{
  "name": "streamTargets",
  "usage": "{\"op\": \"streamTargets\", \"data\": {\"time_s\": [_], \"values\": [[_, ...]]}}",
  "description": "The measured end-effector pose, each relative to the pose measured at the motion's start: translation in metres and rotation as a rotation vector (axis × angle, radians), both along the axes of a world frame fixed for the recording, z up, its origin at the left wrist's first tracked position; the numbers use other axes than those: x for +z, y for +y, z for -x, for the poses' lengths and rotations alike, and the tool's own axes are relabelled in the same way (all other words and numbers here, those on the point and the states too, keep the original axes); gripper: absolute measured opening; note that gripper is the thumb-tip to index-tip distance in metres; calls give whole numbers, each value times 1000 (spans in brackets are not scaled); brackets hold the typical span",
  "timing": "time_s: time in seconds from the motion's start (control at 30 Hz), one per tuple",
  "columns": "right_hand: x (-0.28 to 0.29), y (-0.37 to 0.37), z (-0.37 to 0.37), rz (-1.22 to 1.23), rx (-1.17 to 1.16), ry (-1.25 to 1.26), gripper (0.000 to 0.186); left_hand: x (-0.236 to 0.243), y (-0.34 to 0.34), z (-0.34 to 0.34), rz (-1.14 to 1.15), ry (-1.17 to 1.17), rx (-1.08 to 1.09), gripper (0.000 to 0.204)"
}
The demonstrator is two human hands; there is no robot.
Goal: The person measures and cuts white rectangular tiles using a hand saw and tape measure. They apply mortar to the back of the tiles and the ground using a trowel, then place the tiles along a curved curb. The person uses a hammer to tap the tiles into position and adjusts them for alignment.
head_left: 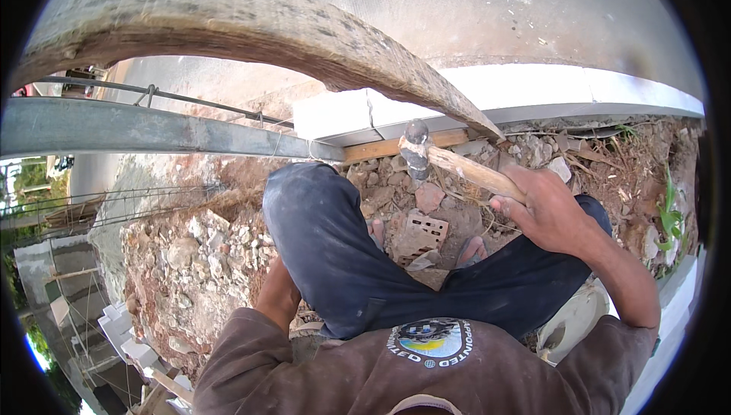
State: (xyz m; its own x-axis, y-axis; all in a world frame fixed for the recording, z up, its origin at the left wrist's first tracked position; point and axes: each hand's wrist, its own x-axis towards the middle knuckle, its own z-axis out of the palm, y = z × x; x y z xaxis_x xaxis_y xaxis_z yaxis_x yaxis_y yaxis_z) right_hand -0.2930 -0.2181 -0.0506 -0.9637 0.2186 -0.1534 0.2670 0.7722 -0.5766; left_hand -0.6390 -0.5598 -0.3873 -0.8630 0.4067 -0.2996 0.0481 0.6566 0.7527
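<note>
My right hand (pixel 544 209) is closed around the wooden handle of a hammer (pixel 472 173). Its dark, rounded metal head points left, above the rubble between my knees. My left forearm (pixel 279 299) runs down beside my left leg, and the leg hides the hand. Below the hammer, on the ground between my feet, lies a broken brick with holes (pixel 423 234). A reddish stone chunk (pixel 429 197) rests just beyond it.
A long weathered timber (pixel 251 15) slants across the far side, above a grey metal beam (pixel 152 127). White blocks (pixel 548 89) form a low edge beside the pavement. Rubble (pixel 194 263) lies at left; a pale, round container (pixel 575 324) stands by my right hip.
</note>
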Motion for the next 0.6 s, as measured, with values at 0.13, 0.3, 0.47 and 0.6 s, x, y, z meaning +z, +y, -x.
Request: {"op": "streamTargets", "data": {"time_s": [0.13, 0.3, 0.47, 0.6], "values": [[-44, -18, 56, 113, -76, -5, 29, -2, 0, -14, 38, 68, 1, 75], [-114, -30, 116, 45, -112, 189, 38, -10, 15, -34, 48, 145, 9, 79], [-119, -42, 159, 38, -50, 283, 54, -22, 24, -37, 35, 193, -60, 84], [-118, -51, 187, 37, -3, 264, 51, -46, 3, -14, 126, 245, -292, 73]]}}
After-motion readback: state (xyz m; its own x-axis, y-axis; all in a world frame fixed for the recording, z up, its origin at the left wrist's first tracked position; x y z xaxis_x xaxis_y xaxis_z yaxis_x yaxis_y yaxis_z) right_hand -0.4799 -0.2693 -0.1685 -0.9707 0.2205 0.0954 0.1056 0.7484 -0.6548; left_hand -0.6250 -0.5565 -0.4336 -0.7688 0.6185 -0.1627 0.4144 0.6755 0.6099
